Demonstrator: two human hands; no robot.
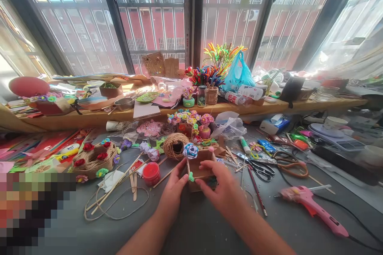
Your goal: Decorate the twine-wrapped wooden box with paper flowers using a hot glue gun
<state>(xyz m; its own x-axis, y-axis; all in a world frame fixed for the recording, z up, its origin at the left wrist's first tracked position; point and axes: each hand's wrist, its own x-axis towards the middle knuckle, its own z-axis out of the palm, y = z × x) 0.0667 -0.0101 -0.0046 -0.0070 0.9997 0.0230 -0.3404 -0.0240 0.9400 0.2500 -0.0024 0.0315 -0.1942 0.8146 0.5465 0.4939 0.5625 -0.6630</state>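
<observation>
A small open cardboard box stands on the grey table in front of me. On its rim sit a blue and white rose at the far left corner, a green flower at the near left corner and a pink ball at the back right. My left hand grips the box's left side, thumb near the green flower. My right hand is bent around the near right part, thumb at the front and fingers over the top edge. Behind the box lies a ball of brown twine.
Left are a red jar, wooden sticks and a twine-wrapped box with roses. Right are a dark red pencil, scissors and a pink glue gun with a cord. A crowded wooden ledge runs below the windows.
</observation>
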